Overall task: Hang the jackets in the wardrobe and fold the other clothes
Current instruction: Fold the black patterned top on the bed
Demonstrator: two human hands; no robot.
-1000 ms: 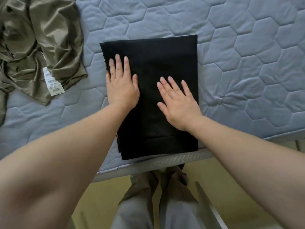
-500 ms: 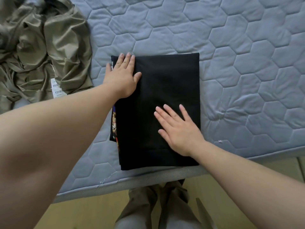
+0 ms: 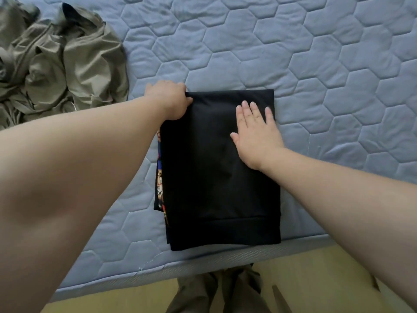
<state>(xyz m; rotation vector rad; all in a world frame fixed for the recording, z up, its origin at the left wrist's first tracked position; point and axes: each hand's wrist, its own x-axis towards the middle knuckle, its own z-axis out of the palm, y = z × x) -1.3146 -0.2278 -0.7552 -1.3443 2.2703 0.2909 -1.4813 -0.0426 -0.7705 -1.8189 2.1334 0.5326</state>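
A black garment (image 3: 216, 177) lies folded into a tall rectangle near the mattress's front edge, with a strip of coloured print showing along its left side. My left hand (image 3: 169, 99) curls over the garment's far left corner, fingers tucked down past the edge and thumb on the cloth. My right hand (image 3: 256, 129) lies flat with straight fingers on the upper right part of the black garment. An olive-green garment (image 3: 65, 62) sits crumpled at the far left of the mattress.
The blue-grey quilted mattress (image 3: 327, 71) stretches far and to the right. Its grey front edge (image 3: 203, 265) runs across the bottom, with a yellowish floor (image 3: 316, 285) and my trouser legs (image 3: 216, 290) below it.
My left hand slid up the garment to its far left corner and curled over it. My right hand moved up and right across the black cloth, staying flat.
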